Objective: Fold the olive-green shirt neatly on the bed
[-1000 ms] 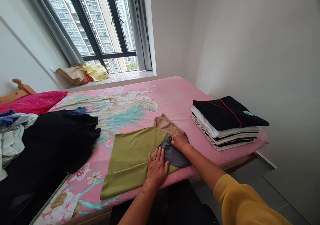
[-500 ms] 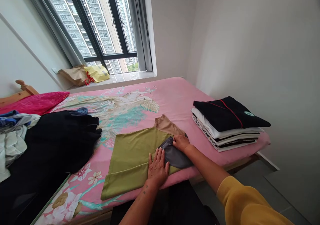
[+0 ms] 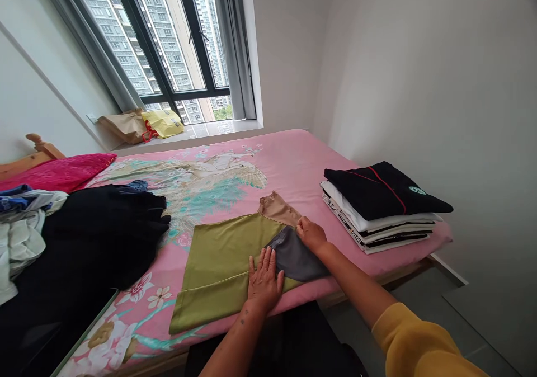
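Far to the left of my fingers lie rumpled pale clothes (image 3: 25, 243), and nearer to them a loose heap of black clothes (image 3: 92, 237) spreads over the bed (image 3: 289, 153), well apart from both my hands. Next comes the green shirt (image 3: 222, 254), flat on the bed, its plain body reaching out to the left of my left fingers and running under them. I judge the step in hand to be straightening its grey sleeve (image 3: 293, 259), folded in over the body; the next move, as I see it, calls for a steady left palm and a light touch at the sleeve's upper edge, so the cloth won't crease.

My left hand (image 3: 265, 281) lies palm down, fingers extended and close together, thumb out to the side, pressing on the green cloth and the near end of the sleeve, grasping nothing. My right hand (image 3: 311, 234) is curled, knuckles up, at the sleeve's upper edge, where it meets the tan cloth (image 3: 281, 209); the fingertips are turned from view, so I can't tell whether they pinch anything. Beyond them to the right stands a folded stack (image 3: 377, 229), just apart.
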The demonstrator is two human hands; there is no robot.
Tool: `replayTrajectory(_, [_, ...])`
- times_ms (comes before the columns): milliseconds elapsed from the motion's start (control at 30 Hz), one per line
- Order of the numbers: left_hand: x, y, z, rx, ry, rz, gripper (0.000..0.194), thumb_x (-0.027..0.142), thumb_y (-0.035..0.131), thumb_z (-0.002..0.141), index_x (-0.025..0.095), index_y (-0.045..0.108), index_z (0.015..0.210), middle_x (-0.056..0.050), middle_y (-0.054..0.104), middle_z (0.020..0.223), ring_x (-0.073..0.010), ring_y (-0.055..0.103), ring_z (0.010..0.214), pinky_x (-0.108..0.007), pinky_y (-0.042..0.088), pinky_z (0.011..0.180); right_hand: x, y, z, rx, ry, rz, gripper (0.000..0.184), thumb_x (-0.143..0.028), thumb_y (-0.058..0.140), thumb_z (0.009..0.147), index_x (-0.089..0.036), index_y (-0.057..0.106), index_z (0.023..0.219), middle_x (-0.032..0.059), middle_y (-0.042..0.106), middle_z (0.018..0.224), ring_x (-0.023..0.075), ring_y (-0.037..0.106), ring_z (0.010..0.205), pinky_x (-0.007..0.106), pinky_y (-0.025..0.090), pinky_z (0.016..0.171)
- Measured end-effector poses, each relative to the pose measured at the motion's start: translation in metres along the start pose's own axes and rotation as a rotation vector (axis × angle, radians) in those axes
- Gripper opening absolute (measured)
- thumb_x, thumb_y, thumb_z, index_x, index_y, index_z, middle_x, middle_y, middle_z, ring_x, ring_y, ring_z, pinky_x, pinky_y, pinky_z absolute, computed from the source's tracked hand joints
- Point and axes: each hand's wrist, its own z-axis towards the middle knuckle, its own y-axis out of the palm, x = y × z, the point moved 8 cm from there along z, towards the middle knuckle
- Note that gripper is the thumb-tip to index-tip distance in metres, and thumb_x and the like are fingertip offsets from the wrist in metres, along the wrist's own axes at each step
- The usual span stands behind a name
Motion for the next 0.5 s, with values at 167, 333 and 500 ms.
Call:
replayTrajectory(167, [-0.001, 0.000, 0.000, 0.011, -0.011, 0.014, 0.056, 0.041, 0.032, 0.089, 0.016, 0.034, 0.139, -0.008, 0.032, 0.147, -0.0236, 0.024, 0.137, -0.052, 0.015, 0.112, -0.043, 0.018, -0.057, 0.028, -0.501, 0.062, 0.029, -0.029, 0.038, 0.089, -0.020, 0.057, 0.108, 0.0071, 0.061, 0.111, 0.0175, 0.052, 0.107, 0.031, 0.037, 0.094])
replayTrajectory(333, [-0.002, 0.002, 0.000, 0.017, -0.040, 0.028, 0.060, 0.042, 0.035, 0.088, 0.009, 0.035, 0.138, -0.014, 0.032, 0.146, -0.0267, 0.024, 0.137, -0.052, 0.015, 0.111, -0.004, 0.029, -0.066, 0.067, -0.245, -0.058, 0.043, -0.029, 0.040, 0.088, -0.014, 0.048, 0.128, 0.0129, 0.047, 0.135, 0.0263, 0.036, 0.128, 0.052, 0.020, 0.107])
replayTrajectory(500, [-0.003, -0.006, 0.002, 0.039, 0.001, -0.011, 0.056, 0.036, 0.035, 0.089, 0.011, 0.034, 0.139, -0.013, 0.029, 0.148, -0.0252, 0.020, 0.138, -0.051, 0.018, 0.111, -0.029, 0.008, -0.076, 0.131, -0.427, 0.079, 0.038, -0.021, 0.035, 0.089, -0.016, 0.054, 0.121, 0.0096, 0.053, 0.128, 0.0198, 0.040, 0.125, 0.040, 0.028, 0.108])
